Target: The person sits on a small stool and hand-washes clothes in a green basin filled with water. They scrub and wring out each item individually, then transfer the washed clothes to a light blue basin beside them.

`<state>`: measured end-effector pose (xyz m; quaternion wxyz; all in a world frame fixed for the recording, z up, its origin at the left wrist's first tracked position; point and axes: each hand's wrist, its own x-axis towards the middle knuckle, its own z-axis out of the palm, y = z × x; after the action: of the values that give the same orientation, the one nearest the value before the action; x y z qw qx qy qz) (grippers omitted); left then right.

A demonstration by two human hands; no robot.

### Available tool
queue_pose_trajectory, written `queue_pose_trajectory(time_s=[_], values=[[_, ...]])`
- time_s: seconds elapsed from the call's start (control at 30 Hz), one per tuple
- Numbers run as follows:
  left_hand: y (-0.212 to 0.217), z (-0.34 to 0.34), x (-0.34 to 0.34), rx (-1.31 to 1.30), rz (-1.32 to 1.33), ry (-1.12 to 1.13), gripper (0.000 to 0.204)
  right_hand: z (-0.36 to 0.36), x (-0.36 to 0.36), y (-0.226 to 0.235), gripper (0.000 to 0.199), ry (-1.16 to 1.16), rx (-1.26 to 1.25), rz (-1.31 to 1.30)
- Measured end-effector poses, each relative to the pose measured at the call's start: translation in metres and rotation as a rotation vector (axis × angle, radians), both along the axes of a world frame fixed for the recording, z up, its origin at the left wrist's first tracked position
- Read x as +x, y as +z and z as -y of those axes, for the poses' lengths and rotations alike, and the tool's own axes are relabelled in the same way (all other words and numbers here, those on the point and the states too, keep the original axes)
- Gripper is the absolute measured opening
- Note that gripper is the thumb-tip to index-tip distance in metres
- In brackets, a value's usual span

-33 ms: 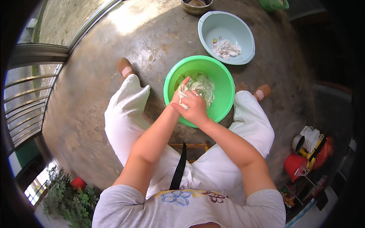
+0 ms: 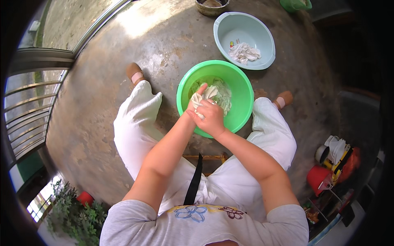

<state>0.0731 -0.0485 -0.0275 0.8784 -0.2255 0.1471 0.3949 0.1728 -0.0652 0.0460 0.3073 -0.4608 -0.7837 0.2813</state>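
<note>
A green basin (image 2: 242,82) stands on the floor between my legs with water in its bottom. Wet whitish cloth (image 2: 223,95) lies bunched in the water. Over the near left of the basin, my left hand (image 2: 192,107) holds a part of white cloth (image 2: 197,99), one finger sticking out past it. My right hand (image 2: 211,118) is closed on the same piece from the right, its knuckles upward and its heel against my left wrist. Their grip hides part of the cloth, and I cannot tell whether it joins the bunch in the water.
Beyond the green basin, a pale blue basin (image 2: 264,30) holds a crumpled white cloth (image 2: 245,53). A metal pot (image 2: 212,7) stands farther back. A red bucket (image 2: 318,179) sits among clutter at right; a leafy plant (image 2: 76,215) is at lower left. Railings (image 2: 30,100) run along the left.
The held cloth shows more above my fingers and is bunched differently. Both hands have shifted only slightly; the basins have stayed in place.
</note>
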Motion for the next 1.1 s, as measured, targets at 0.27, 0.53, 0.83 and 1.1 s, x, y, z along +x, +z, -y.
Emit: queue_pose_trajectory(time_s=[0.27, 0.53, 0.83, 1.1], values=[[0.008, 0.002, 0.054, -0.155, -0.691, 0.089, 0.024, -0.030, 0.025, -0.063, 0.020, -0.616, -0.228, -0.110], [0.018, 0.001, 0.058, -0.123, -0.772, 0.024, 0.026, -0.049, 0.053, -0.077, 0.029, -0.664, -0.576, -0.163], [0.029, -0.024, 0.030, 0.112, -0.846, 0.280, 0.032, -0.036, 0.075, -0.027, 0.038, -0.327, -1.661, -0.915], [0.035, -0.008, 0.023, -0.157, -1.103, -0.304, 0.034, -0.038, 0.068, -0.029, 0.029, -0.227, -0.369, -0.238]])
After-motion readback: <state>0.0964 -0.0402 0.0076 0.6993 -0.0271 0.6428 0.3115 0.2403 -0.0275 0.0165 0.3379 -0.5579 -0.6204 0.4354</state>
